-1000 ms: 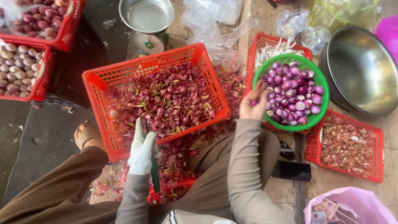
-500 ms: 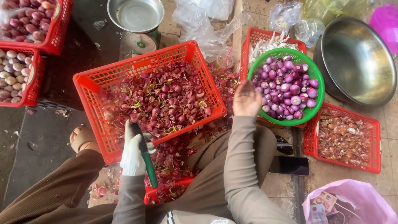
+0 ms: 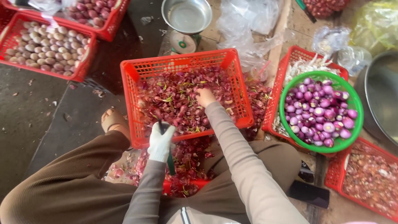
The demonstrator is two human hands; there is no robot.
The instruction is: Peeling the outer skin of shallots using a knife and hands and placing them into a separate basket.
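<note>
Dark grey concrete floor (image 3: pixel 37 124), daylight; clear plastic bags (image 3: pixel 253 25) heaped behind; metal basin (image 3: pixel 383 95) at right edge.

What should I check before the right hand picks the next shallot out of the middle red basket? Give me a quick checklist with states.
1. Right hand is inside the red basket, on the pile of shallots and skins: ok.
2. Right hand has closed on a single shallot: cannot tell, fingers are buried in skins.
3. Left hand, gloved, grips the knife: ok.
4. Knife blade points down, away from the right hand: ok.
5. Green bowl of peeled shallots has room left: not ok, it is nearly full.
6. Bowl sits steady on the red basket under it: cannot tell.
</note>
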